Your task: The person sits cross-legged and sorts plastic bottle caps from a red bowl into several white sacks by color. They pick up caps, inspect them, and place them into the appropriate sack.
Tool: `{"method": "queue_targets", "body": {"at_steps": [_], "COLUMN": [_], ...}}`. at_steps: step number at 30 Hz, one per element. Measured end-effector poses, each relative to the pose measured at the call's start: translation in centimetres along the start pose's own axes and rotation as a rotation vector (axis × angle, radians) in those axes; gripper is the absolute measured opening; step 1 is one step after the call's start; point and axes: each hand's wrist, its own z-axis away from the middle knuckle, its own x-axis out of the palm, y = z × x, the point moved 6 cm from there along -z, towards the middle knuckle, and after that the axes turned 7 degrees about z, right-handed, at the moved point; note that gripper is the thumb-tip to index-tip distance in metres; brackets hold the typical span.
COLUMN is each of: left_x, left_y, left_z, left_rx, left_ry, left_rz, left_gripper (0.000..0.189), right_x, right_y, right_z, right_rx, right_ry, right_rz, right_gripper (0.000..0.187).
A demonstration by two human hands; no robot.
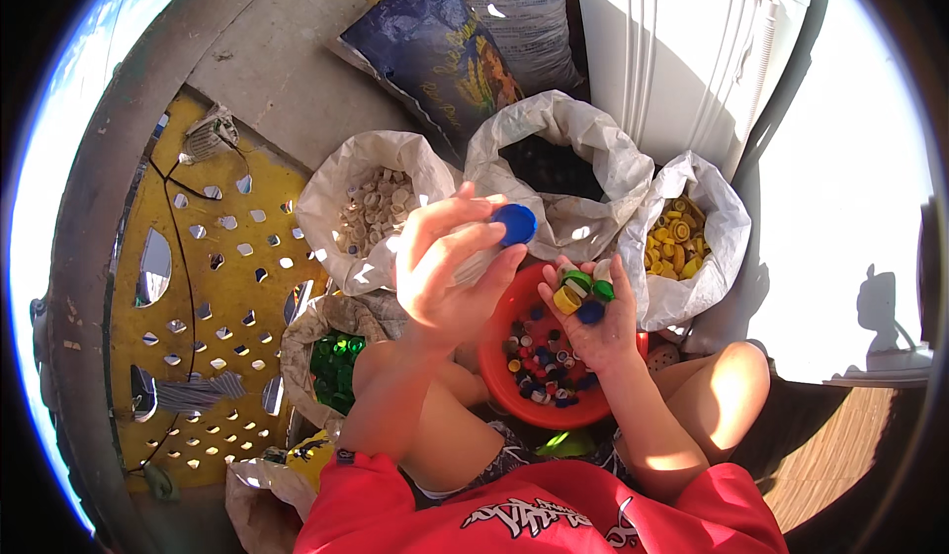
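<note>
At the fingertips of my left hand [448, 268] is a blue plastic bottle cap [517, 225], raised over the open sacks. My right hand [602, 328] lies palm up, cupping several bottle caps [577, 284] in green, yellow, white and dark blue. Beneath it stands a red plastic basin [498, 376] with mixed small caps [549, 376] scattered over its bottom. Behind my left hand, a white sack [326, 205] holds whitish caps [378, 205]. Yellow caps [676, 235] fill another white sack [723, 228] beyond my right hand.
A middle sack [556, 113] has a dark interior, its contents unclear. Green caps [337, 369] sit in a sack beside my left knee. Another sack [263, 491] stands lower left. Full bags [445, 57] and a white appliance [630, 42] stand behind. A perforated yellow panel [230, 272] borders the left.
</note>
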Motion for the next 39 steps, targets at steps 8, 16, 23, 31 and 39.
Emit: {"method": "queue_targets", "body": {"at_steps": [8,16,23,31,39], "left_x": [-11.2,-1.7,8.9,10.0,11.8], "left_y": [-15.2,-14.4,-1.1,0.6,-2.7], "left_z": [-23.5,-11.6,7.4,5.0,-4.2], "left_rx": [0.333,-0.399,-0.483,-0.305,-0.297], "left_ry": [0.237,-0.127,-0.505,-0.356,-0.059], "left_rz": [-0.814,-0.177,-0.156,-0.092,0.056], "left_gripper": [0.023,0.025,0.044,0.039,0.042], "right_x": [0.1,0.7,1.0,2.4,2.1], "right_y": [-0.7,-1.6,-3.2,-5.7,-7.0], "right_z": [0.2,0.7,1.5,2.9,3.0], "right_rx": [-0.011,-0.089,-0.264,-0.332,-0.342], "right_ry": [-0.02,0.019,-0.03,-0.025,0.001], "right_rz": [0.005,-0.017,0.04,-0.071,-0.198], "right_gripper": [0.043,0.042,0.043,0.044,0.043]}}
